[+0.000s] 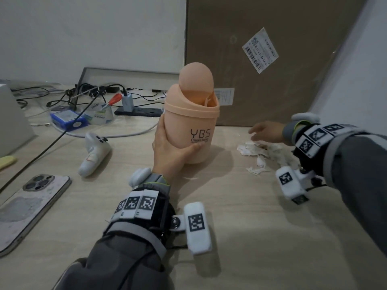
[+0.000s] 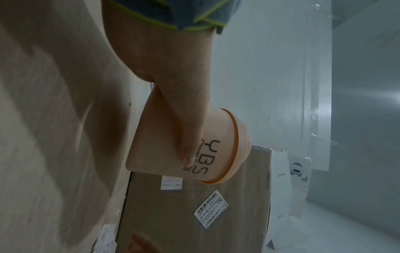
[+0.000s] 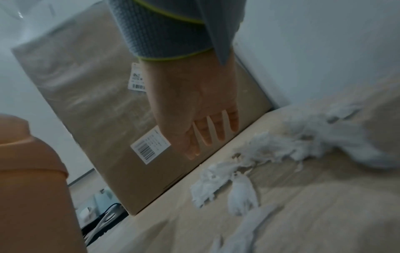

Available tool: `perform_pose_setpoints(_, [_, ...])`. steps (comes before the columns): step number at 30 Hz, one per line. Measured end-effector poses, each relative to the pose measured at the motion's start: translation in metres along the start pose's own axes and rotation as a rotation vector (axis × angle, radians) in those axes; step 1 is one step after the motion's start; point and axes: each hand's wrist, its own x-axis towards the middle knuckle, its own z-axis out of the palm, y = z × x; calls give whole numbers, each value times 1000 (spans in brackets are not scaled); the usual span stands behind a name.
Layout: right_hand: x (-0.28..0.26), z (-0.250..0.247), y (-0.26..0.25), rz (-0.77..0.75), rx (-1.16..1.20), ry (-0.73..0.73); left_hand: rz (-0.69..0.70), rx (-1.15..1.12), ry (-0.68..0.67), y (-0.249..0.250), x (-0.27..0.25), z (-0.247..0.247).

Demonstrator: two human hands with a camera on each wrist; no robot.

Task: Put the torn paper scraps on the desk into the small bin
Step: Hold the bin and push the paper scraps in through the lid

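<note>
Left hand [image 1: 167,151] wrapped round upright peach bin [image 1: 191,124] on counter [image 1: 240,216], right hand [image 1: 267,130] empty, fingers spread above paper scraps [image 1: 266,153] to the right

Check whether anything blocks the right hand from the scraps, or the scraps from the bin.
Nothing visible does. The right hand hovers open over the paper scraps; bare desk separates them from the bin, its lid tipped open.

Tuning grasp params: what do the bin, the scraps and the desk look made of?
Bin: likely matte peach plastic, moulded rim, printed lettering.
Scraps: thin white paper, ragged, crumpled edges.
Desk: pale wood-grain surface, probably laminate; low sheen.
</note>
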Motion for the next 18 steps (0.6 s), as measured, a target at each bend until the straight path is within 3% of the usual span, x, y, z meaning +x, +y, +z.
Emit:
perform_pose_setpoints(9, [43,21,-36,22,-201,-154,9,4,-6,-5,4,7])
perform_pose_setpoints(15, [14,15,-22,2,-48,-295,-15,10,-5,-8,7,9])
perform_pose_setpoints(18, [-9,13,-8,-115,4,-240,-20,23,-12,-6,6,8])
